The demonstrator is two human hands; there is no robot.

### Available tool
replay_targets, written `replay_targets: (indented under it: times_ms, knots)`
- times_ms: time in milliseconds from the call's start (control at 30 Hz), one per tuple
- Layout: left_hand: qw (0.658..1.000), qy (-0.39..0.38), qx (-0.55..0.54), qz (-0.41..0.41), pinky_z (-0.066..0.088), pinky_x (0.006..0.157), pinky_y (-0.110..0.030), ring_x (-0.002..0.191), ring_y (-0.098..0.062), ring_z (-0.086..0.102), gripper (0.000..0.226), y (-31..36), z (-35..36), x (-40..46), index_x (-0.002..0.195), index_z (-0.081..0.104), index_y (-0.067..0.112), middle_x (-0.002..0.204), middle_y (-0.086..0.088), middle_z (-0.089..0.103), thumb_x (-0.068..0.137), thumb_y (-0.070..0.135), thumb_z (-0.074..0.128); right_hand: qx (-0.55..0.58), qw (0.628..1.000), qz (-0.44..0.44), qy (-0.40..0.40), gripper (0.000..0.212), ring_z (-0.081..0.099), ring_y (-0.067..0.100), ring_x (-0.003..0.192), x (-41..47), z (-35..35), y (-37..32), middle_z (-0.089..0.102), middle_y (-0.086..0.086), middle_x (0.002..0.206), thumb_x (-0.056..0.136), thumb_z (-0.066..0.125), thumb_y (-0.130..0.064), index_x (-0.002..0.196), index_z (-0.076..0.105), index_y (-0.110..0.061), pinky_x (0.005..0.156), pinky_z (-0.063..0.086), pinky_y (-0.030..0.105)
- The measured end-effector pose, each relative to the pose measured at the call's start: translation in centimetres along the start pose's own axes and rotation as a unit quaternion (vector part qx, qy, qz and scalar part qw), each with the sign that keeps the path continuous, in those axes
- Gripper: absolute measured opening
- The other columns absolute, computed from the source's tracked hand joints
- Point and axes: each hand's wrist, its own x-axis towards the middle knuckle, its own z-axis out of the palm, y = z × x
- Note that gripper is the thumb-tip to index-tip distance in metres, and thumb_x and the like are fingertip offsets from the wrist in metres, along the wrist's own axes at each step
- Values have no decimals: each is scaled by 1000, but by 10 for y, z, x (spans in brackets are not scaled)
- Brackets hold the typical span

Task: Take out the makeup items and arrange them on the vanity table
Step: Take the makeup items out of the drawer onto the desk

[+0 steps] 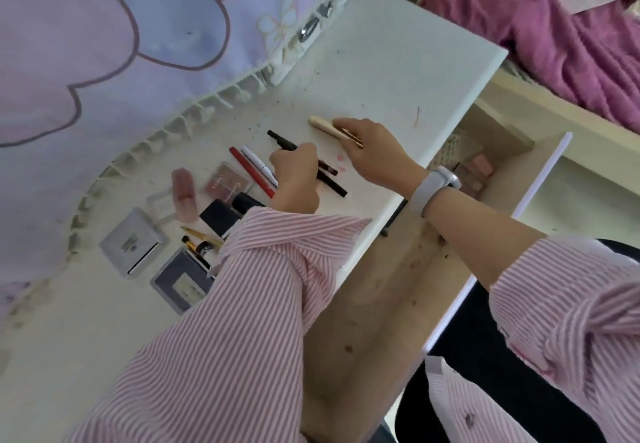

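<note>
Makeup items lie on white vanity table (398,62). L hand (294,179) curls round black pencil (284,140); long axis diagonal, tip to upper left. R hand (372,152) grips cream tube (320,123), cap end pointing left. Red pencil (250,172) and white pen (258,162) lie parallel, just left. Pink palette (227,183): lettering unreadable. Open drawer (478,169) to the right.

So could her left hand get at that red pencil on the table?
Probably yes: the left hand grips black pencils right beside the red pencil, nothing between, but its fingers are occupied.
</note>
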Motion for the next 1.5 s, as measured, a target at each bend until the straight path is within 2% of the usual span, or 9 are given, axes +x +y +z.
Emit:
replay_targets:
  times_ms: [200, 300, 400, 500, 633, 967, 1100, 1367, 1500]
  knots:
    - [1000, -19, 15, 8, 49, 76, -27, 88, -20, 50, 39, 11, -14, 8, 133, 37, -4, 101, -10, 47, 95, 4, 39, -19, 999, -22, -24, 48, 38, 31, 113, 11, 20, -6, 45, 14, 126, 92, 40, -7, 138, 41, -23, 92, 28, 29]
    - [979, -19, 147, 137, 43, 92, -28, 97, -19, 51, 46, 7, -23, 7, 139, 34, 1, 120, -12, 50, 93, 1, 35, -39, 998, -33, -29, 50, 37, 31, 112, 12, 20, -8, 43, 11, 129, 90, 40, -5, 137, 42, -24, 95, 28, 31]
    - [821, -14, 467, 329, 30, 103, -33, 132, -25, 32, 46, -1, -36, 14, 138, 34, 6, 148, -12, 28, 92, 5, 38, -58, 998, -30, -23, 46, 37, 29, 113, 14, 19, -9, 45, 10, 126, 90, 44, -7, 134, 45, -21, 98, 31, 35]
    - [657, -35, 663, 357, 26, 105, -51, 142, -23, 10, 57, -7, -42, 30, 146, 13, 12, 157, -5, 4, 94, 11, 37, -28, 999, -8, 29, 31, 44, 26, 105, 12, 17, -5, 51, 10, 113, 89, 53, -8, 120, 54, -10, 86, 32, 21]
    - [601, -48, 725, 332, 13, 107, -56, 144, -21, -4, 59, -4, -46, 42, 147, -1, 14, 157, 0, -6, 95, 14, 27, -22, 998, 6, 53, 25, 46, 24, 103, 8, 19, -6, 53, 10, 108, 89, 56, -13, 114, 60, -10, 86, 33, 20]
    - [615, -28, 705, 353, 3, 111, -54, 143, -26, -1, 55, 6, -71, 44, 145, 7, 4, 156, -11, 5, 95, 10, 27, -39, 998, -24, 54, 34, 46, 24, 100, -3, 37, -22, 61, 5, 112, 96, 38, -9, 123, 57, -13, 89, 38, 36]
    - [660, -46, 652, 370, 4, 113, -51, 143, -27, 0, 46, 5, -70, 31, 141, 28, 14, 155, -7, 10, 95, 16, 34, 29, 996, -6, 85, 37, 48, 19, 103, -15, 31, -16, 63, 6, 113, 94, 36, -2, 127, 52, -8, 88, 35, 19]
    - [701, -82, 515, 486, 31, 102, -44, 131, -27, 34, 37, -22, -11, -25, 129, 49, 12, 141, -11, 41, 93, 15, 42, 57, 959, 111, 253, 25, 53, 15, 78, -75, -28, 64, 59, 1, 102, 93, 37, -5, 111, 54, -10, 71, 43, 28]
    - [729, -160, 446, 494, 38, 96, -42, 120, -32, 46, 35, -72, 28, -61, 123, 53, 2, 130, -17, 51, 89, 2, 46, -91, 969, 178, 141, 31, 54, 31, 106, -84, -44, 121, 57, 13, 121, 91, 39, -6, 118, 55, -9, 85, 44, 36]
